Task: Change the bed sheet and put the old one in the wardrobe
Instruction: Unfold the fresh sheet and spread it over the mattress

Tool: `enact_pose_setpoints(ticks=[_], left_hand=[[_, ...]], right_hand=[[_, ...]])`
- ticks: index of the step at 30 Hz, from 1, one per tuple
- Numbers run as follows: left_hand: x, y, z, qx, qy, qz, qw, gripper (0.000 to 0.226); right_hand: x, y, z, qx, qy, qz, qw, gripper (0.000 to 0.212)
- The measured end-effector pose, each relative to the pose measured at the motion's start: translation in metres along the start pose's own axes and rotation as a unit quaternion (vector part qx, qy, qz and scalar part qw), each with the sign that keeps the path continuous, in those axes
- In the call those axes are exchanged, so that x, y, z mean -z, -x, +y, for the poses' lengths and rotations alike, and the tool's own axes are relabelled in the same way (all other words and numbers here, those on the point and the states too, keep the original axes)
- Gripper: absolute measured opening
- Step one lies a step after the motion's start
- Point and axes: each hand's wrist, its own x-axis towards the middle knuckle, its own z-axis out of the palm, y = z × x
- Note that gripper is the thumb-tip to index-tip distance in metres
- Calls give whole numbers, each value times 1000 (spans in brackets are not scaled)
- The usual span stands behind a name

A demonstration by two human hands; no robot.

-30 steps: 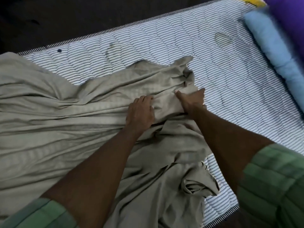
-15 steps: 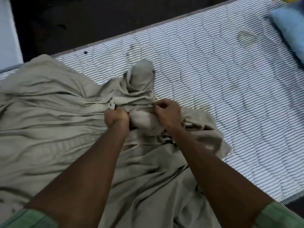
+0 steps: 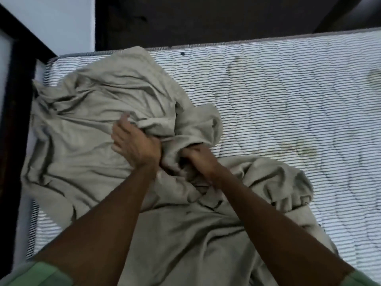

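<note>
So, head view, bed sheet (image 3: 86,129): a grey-beige sheet lay crumpled over the left and lower centre of the frame, on the mattress.
Mattress (image 3: 278,104): striped and quilted, it lay bare across the right and upper part.
Left hand (image 3: 134,143): at centre, its fingers were curled into a fold of the sheet, gripping it.
Right hand (image 3: 198,159): just right of the left, it was clenched round a bunch of the same sheet.
Sleeves (image 3: 39,273): green cuffs showed at the bottom corners.
Bed frame (image 3: 14,112): dark, along the left edge.

A dark bed frame (image 3: 14,112) runs along the left; beyond it a pale wall (image 3: 61,23), then dark floor (image 3: 206,19).
</note>
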Motion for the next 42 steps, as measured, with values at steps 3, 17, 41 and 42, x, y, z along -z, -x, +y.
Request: enact_pose_setpoints(ticks=[3, 17, 41, 42], left_hand=[[10, 3, -17, -246, 0, -79, 966, 63], [23, -26, -29, -231, 88, -25, 969, 42], [11, -85, -54, 19, 110, -234, 966, 26], [10, -87, -51, 21, 110, -232, 966, 23]], right_hand=[[-6, -8, 6, -36, -62, 355, 932, 29], [-79, -13, -18, 302, 67, -50, 950, 26], [-79, -98, -94, 295, 496, 15, 817, 39], [-76, -97, -95, 322, 519, 30, 791, 33]])
